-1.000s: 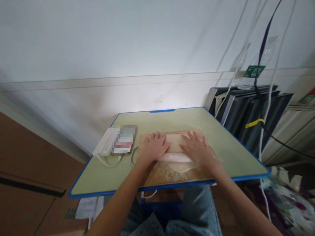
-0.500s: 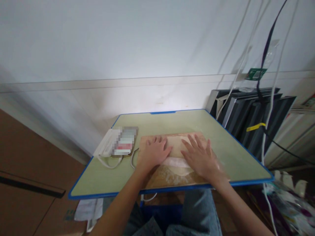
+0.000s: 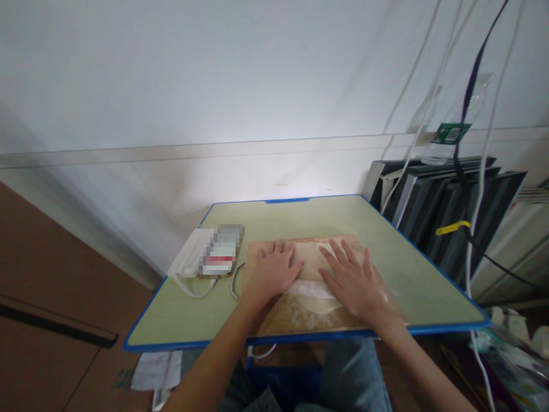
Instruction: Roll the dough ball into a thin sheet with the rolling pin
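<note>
A wooden board (image 3: 274,320) lies near the front of the table, dusted with white flour at its near side. A thin, pale sheet of dough (image 3: 306,254) is spread on it. Across the dough lies a whitish rolling pin (image 3: 311,289), its ends hidden beneath my hands. My left hand (image 3: 277,272) rests palm down over the pin's left part, with fingers stretched forward and apart. Over the right part, my right hand (image 3: 354,280) is also flat and open, its fingers spread towards the wall. Neither hand's fingers wrap around the pin.
The green table (image 3: 334,214) has a blue rim and stands against a white wall. Left of the board are a blurred-out phone-like item (image 3: 222,252) and a white strapped item (image 3: 189,252). Dark flat panels (image 3: 446,212), hanging cables and a plastic bottle (image 3: 450,134) are at the right.
The whole view has shifted slightly down and right. Both hands keep nearly the same place over the rolling pin and dough.
</note>
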`<act>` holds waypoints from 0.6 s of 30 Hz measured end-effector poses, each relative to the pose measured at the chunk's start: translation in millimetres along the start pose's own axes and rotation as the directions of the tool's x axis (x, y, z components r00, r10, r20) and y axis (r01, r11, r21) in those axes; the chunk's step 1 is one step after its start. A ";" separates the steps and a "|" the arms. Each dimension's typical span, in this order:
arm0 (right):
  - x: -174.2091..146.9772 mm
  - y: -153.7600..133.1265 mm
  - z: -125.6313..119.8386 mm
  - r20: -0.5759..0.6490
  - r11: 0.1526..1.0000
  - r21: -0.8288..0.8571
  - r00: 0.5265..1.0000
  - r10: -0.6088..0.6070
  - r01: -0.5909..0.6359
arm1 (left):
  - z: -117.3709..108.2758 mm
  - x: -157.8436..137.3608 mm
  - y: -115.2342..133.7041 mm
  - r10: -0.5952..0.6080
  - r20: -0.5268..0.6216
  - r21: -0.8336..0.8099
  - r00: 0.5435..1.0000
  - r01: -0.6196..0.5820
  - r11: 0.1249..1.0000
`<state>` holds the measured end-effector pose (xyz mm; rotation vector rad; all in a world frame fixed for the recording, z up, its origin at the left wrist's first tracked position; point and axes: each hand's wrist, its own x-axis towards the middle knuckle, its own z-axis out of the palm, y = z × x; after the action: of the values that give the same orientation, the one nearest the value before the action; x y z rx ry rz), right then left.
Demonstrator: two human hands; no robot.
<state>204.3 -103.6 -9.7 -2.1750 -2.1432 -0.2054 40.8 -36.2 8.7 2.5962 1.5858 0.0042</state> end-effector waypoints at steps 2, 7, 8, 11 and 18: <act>6.5 2.2 1.1 0.022 1.000 0.010 1.000 0.002 -0.002 | 0.1 6.1 -0.7 -0.014 0.006 -0.001 1.000 0.014 1.000; 26.5 7.3 4.1 0.048 0.999 0.031 0.998 0.043 -0.045 | -0.6 21.4 -3.7 -0.021 0.019 0.000 1.000 0.021 1.000; 23.8 6.5 4.3 0.036 0.999 0.027 0.999 0.038 -0.039 | -0.6 18.2 -3.3 -0.016 0.018 0.000 1.000 0.016 1.000; 7.9 2.9 4.1 -0.010 1.000 0.008 1.000 0.013 -0.013 | -0.1 2.2 -0.5 0.005 0.006 0.000 1.000 -0.005 1.000; 26.4 9.1 6.5 0.006 1.000 0.020 1.000 0.022 -0.022 | 0.5 19.5 -3.9 -0.013 0.043 -0.003 0.999 0.013 1.000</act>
<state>214.0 -76.7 -11.8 -2.1896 -2.1142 -0.1764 46.3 -17.2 6.9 2.5653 1.5864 -0.0493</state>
